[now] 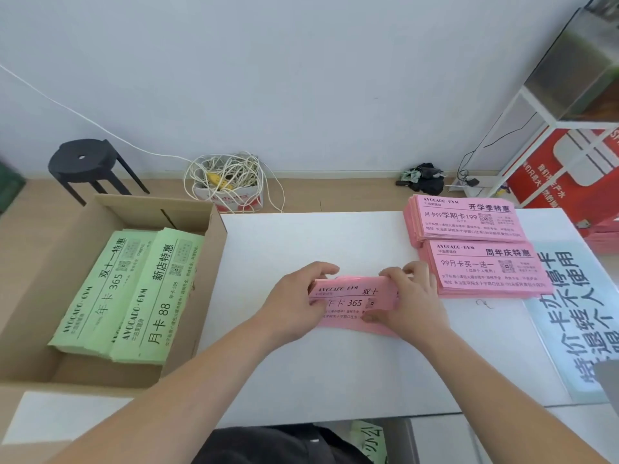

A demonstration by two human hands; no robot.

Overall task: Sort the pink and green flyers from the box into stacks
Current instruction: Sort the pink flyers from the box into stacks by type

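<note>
Now both arms reach out over the middle of the white table [301, 239]. The left hand [291, 306] and the right hand [413, 304] each grip one end of a bundle of pink flyers [351, 301]. The fingers [323, 270] curl over its far edge, and the thumbs pinch it from the near side. The bundle is low, on the table or just above it; I cannot tell which.

Just beside the right hand lie two piles, the near pink stack [485, 271] and the far pink stack [469, 219], and they touch each other. A sign [576, 316] with big letters lies to their right. On the floor behind the table are a black stool [83, 160] and a small carton of cords [227, 182].

A big open box [30, 296] sits at the table's left edge. Two bundles of green flyers [134, 293] lie side by side in it.
</note>
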